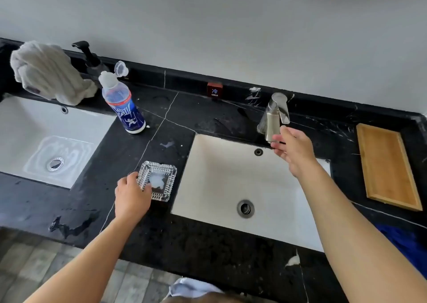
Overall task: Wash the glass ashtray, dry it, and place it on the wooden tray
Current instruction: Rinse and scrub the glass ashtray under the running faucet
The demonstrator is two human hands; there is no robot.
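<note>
While I watch from the head camera, the scene reads so:
left hand (132, 197): my fingers clamped on the glass ashtray (158, 180), which sits on the black counter (208, 240), soapy inside
right hand (293, 149): fingers loosely apart at the faucet (274, 118) spout
wooden tray (388, 166): far right of the sink (221, 164)

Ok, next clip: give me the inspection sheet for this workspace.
Surface: black marble counter, wet patches, white smears.
Job's things: glass ashtray on the counter between two sinks, white foam inside; wooden tray far right, bare; right sink dry-looking, no water running from the tap.
Clutter: open bottle, pump dispenser, grey towel, blue cloth, small "COLD" block.
Grippers: left hand grips the ashtray's rim; right hand open at the tap spout.
Cables: nothing seen.
Surroundings: white wall, left sink with foamy water.
</note>
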